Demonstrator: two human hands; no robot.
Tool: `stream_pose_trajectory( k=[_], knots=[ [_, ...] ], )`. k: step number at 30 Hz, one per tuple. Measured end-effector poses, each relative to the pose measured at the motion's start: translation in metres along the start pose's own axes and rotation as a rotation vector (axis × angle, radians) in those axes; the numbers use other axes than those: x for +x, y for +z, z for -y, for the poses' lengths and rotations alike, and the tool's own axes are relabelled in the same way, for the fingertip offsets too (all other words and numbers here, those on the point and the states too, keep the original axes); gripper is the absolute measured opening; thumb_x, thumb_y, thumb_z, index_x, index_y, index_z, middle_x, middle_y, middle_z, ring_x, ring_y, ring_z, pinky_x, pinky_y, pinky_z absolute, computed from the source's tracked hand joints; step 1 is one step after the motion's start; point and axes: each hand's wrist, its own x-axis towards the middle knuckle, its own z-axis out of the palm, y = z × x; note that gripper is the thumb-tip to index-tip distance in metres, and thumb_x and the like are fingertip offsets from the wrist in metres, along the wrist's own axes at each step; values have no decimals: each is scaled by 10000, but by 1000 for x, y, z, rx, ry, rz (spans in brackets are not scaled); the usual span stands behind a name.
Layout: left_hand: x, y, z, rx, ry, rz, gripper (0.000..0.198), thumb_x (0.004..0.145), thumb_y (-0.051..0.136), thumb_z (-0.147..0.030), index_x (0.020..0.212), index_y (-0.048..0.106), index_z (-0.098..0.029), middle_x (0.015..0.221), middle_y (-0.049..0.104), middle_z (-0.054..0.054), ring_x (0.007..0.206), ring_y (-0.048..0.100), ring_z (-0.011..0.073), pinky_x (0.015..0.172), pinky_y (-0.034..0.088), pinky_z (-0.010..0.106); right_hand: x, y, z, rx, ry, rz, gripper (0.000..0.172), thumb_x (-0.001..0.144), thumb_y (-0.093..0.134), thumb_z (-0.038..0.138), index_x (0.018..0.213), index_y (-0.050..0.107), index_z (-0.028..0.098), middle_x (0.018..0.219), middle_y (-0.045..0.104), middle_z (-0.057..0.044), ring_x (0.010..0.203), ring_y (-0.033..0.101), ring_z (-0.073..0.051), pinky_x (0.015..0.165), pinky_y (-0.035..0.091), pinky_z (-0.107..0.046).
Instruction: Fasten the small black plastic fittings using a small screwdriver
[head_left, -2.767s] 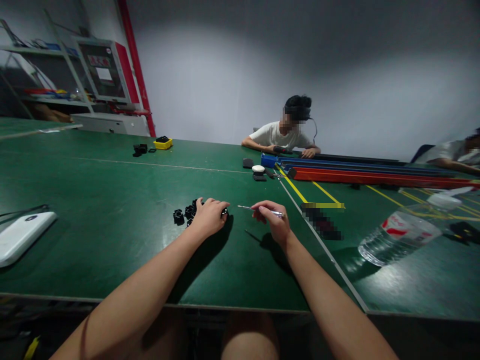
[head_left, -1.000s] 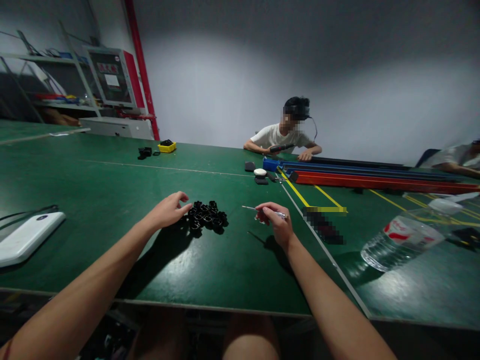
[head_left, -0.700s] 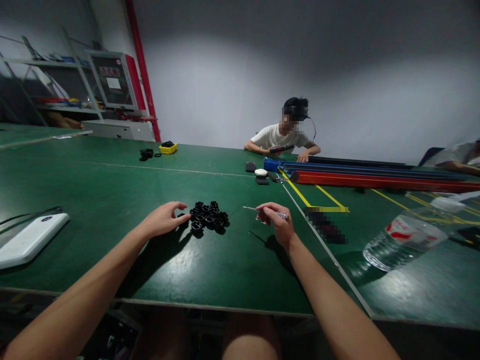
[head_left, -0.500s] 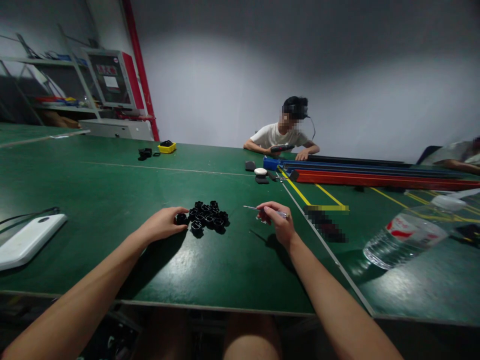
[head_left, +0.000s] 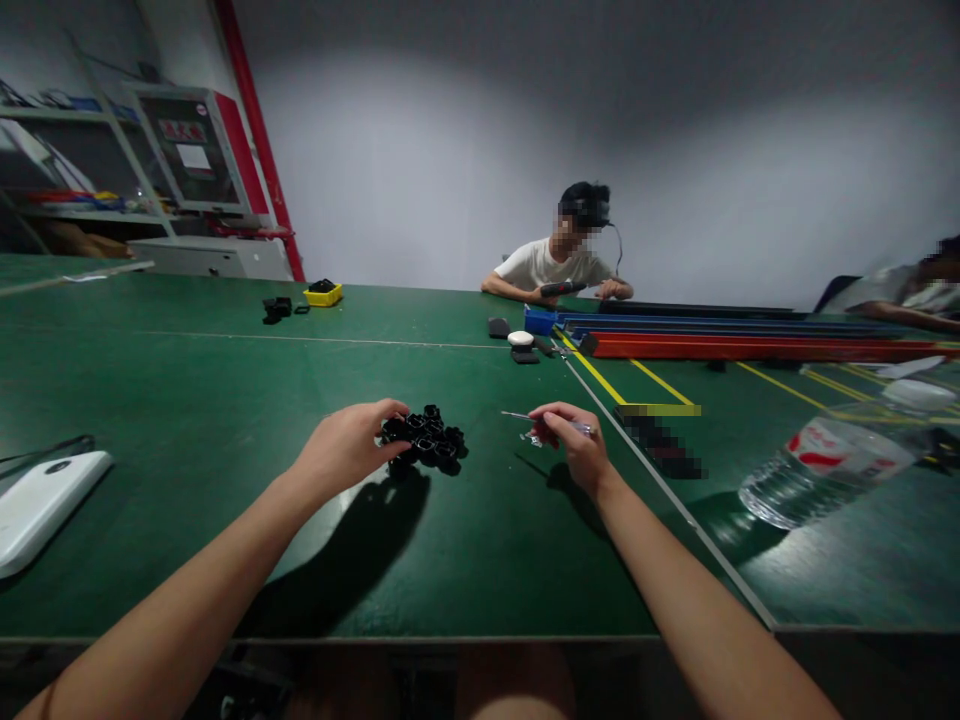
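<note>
Several small black ring-shaped parts [head_left: 439,443] lie bunched together on the green table [head_left: 420,560]. At the left side of the bunch is my left hand [head_left: 356,440], thumb and index finger curved around a black part there. To the right, my right hand [head_left: 574,440] grips a thin screwdriver [head_left: 517,415] with a clear handle, its tip pointing left above the table. Small shiny pieces [head_left: 532,439] lie beneath the right fingers.
A white phone-like device [head_left: 49,505] rests at the left. Right stands a water bottle [head_left: 825,465]. Beyond are a yellow bin [head_left: 324,294], a round white object [head_left: 520,339], red rails [head_left: 735,347] and a person [head_left: 559,265] holding a dark tool.
My left hand has moved right, onto the bunch of black parts. The right hand still holds the screwdriver. The whole view has shifted slightly.
</note>
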Motion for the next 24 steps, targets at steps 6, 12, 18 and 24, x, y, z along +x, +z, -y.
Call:
stream_pose_trajectory(
  k=[6, 12, 18, 24],
  knots=[
    [17, 15, -40, -93, 188, 56, 402, 820, 709, -311, 1211, 629, -274, 1108, 705, 40, 1002, 646, 235, 840, 499, 337, 1, -3, -2, -12, 18, -45, 245, 764, 662, 391, 794, 735, 159, 627, 666, -48, 549, 554, -145, 477, 383, -253],
    [30, 32, -68, -153, 348, 97, 462, 825, 666, -180, 1276, 587, -238, 1158, 699, 53, 1096, 603, 250, 936, 482, 372, 5, -1, -7, -12, 14, -86, 262, 755, 650, 400, 812, 731, 158, 632, 663, -33, 545, 553, -132, 494, 406, -246],
    [37, 45, -89, -192, 512, 194, 502, 780, 609, -64, 1265, 601, -198, 1158, 699, 63, 1095, 595, 242, 955, 486, 362, 12, 2, -15, -11, 47, -211, 273, 715, 650, 407, 814, 717, 161, 625, 645, -14, 493, 526, -107, 441, 382, -216],
    [35, 65, -100, -232, 657, 215, 590, 704, 510, 31, 1247, 614, -174, 1180, 690, 64, 1128, 582, 233, 995, 480, 362, 16, 4, -21, -32, 62, -234, 276, 720, 619, 398, 816, 719, 160, 632, 647, -12, 473, 523, -97, 413, 371, -200]
  ],
)
